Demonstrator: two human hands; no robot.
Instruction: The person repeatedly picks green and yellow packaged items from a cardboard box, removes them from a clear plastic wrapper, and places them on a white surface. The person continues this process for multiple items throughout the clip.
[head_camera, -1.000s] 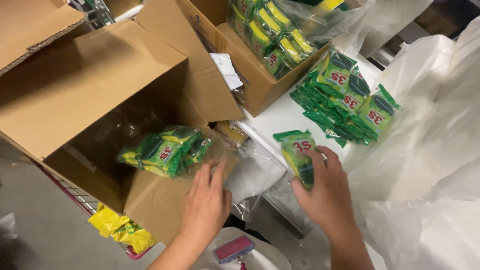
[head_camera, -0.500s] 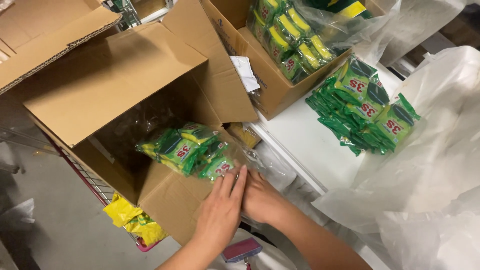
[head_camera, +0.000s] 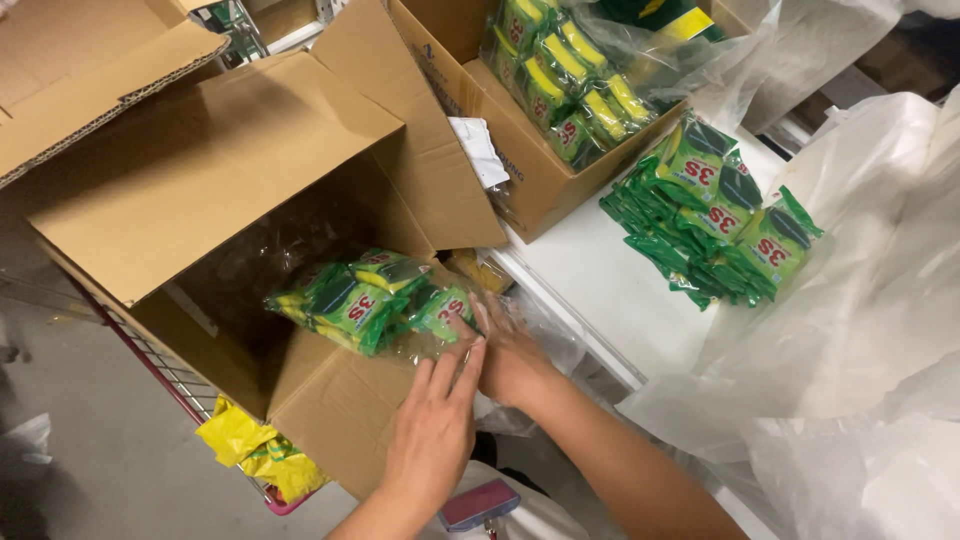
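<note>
A large open cardboard box (head_camera: 200, 190) fills the left of the scene, its flaps spread wide; a second cardboard box (head_camera: 520, 150) stands farther right, full of green and yellow sponge packs in clear film; a white tabletop (head_camera: 610, 290) at right carries a loose pile of green packs (head_camera: 715, 215), with white plastic bags (head_camera: 860, 330) heaped beyond; inside the near box lies a clear plastic bag of sponge packs (head_camera: 370, 300); the right hand (head_camera: 512, 350) presses flat on its near end, grip open; the left hand (head_camera: 432, 430) rests just beside, fingers extended, holding nothing.
</note>
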